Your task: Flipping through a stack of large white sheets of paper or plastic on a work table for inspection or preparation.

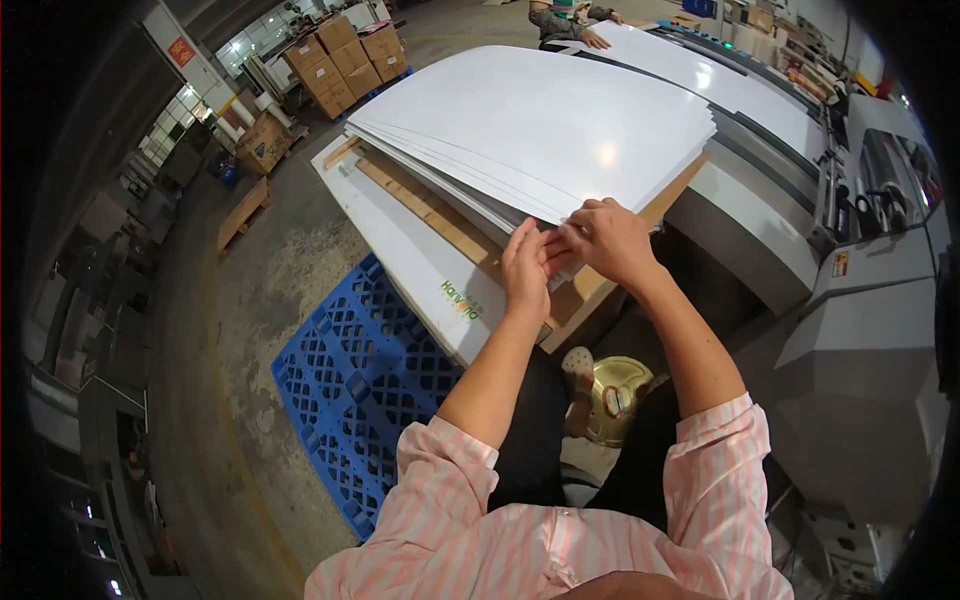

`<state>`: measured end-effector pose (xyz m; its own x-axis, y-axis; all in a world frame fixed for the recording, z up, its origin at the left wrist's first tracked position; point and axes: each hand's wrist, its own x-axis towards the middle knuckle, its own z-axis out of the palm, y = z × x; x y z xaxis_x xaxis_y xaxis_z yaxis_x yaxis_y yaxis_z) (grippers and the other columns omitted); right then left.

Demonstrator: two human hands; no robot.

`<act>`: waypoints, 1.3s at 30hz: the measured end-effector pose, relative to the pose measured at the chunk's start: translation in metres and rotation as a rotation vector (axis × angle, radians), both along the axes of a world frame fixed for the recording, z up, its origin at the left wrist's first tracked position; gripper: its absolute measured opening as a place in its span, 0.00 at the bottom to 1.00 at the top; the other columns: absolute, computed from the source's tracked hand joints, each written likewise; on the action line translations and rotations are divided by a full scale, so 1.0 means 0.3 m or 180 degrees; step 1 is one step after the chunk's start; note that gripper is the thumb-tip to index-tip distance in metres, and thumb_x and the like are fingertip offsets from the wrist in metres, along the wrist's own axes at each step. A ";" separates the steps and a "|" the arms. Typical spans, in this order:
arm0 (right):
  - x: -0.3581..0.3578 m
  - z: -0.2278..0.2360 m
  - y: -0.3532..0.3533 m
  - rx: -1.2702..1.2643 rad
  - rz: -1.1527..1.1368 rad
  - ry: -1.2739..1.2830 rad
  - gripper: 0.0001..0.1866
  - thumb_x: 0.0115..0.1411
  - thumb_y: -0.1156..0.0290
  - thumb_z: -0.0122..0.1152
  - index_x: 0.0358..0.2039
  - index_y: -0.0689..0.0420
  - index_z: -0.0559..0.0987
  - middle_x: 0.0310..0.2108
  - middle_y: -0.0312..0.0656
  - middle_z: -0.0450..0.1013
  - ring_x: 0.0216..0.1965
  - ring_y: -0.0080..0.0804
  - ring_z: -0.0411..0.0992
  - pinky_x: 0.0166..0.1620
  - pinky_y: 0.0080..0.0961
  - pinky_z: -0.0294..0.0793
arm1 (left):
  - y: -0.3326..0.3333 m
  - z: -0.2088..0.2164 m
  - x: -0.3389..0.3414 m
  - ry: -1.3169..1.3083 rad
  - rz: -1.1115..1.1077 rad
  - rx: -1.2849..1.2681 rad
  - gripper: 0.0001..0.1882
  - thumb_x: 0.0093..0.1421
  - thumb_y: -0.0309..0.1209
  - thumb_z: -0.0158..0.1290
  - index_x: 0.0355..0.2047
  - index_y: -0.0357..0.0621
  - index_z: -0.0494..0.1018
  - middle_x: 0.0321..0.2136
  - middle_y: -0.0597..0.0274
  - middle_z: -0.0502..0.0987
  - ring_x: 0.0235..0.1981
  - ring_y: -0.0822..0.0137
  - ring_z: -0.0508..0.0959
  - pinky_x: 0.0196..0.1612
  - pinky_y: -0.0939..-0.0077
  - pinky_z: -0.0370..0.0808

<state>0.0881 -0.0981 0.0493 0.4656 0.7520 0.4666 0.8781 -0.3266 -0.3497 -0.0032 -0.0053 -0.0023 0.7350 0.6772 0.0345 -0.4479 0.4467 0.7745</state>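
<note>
Left hand: seen at the near corner of the stack, fingers loosely extended and slightly apart, not clamped; its fingertips were placed close to the right hand's.
Right hand: seen at the same corner, fingers bent and brought near together; the fingertips were partly hidden, so whether a sheet was pinched could not be told.
White sheets: stacked directly ahead of both hands, near corner reached by the fingers; edges were fanned unevenly to the left hand's upper left.
Wooden strip: laid left of the left hand, beside the stack's long edge.
White panel: set left of and lower than the left hand, green and orange print shown.
Blue pallet: placed on the floor, farther left of and below the left hand.
Grey machine: positioned well right of the right hand.
Co-worker's hand: rested on another white sheet, far beyond both hands.
Cardboard boxes: piled far ahead and left of the left hand.
Gold round object: seen below the right hand, between the legs.
Sleeves: pink-striped, rolled above the forearms, behind both hands.
</note>
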 end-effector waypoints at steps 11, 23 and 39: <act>0.047 0.034 0.024 0.1005 -0.0433 -0.0469 0.13 0.54 0.63 0.55 0.18 0.57 0.74 0.19 0.42 0.68 0.26 0.39 0.70 0.25 0.35 0.68 | 0.044 0.021 -0.055 0.1457 0.1024 0.4019 0.14 0.52 0.32 0.52 0.37 0.37 0.74 0.35 0.55 0.75 0.36 0.57 0.72 0.42 0.66 0.70; 0.045 -0.010 0.008 0.0451 -0.0021 -0.0453 0.13 0.54 0.63 0.54 0.18 0.58 0.74 0.20 0.40 0.68 0.25 0.38 0.69 0.27 0.33 0.70 | -0.024 0.015 -0.053 0.1932 0.1084 0.5006 0.17 0.44 0.29 0.55 0.36 0.37 0.73 0.43 0.53 0.69 0.47 0.52 0.63 0.49 0.60 0.63; 0.070 0.001 -0.039 0.0126 0.0394 -0.1012 0.08 0.50 0.67 0.55 0.18 0.55 0.74 0.23 0.36 0.69 0.31 0.33 0.69 0.30 0.29 0.71 | -0.062 0.042 -0.006 0.0369 0.0570 0.0623 0.32 0.57 0.26 0.49 0.57 0.31 0.47 0.32 0.55 0.70 0.32 0.68 0.74 0.33 0.76 0.75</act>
<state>0.1091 -0.1099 0.0497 0.1985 0.7721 0.6037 0.9773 -0.2025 -0.0624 -0.0051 -0.0237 0.0101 0.6109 0.7853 0.1000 -0.4097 0.2055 0.8888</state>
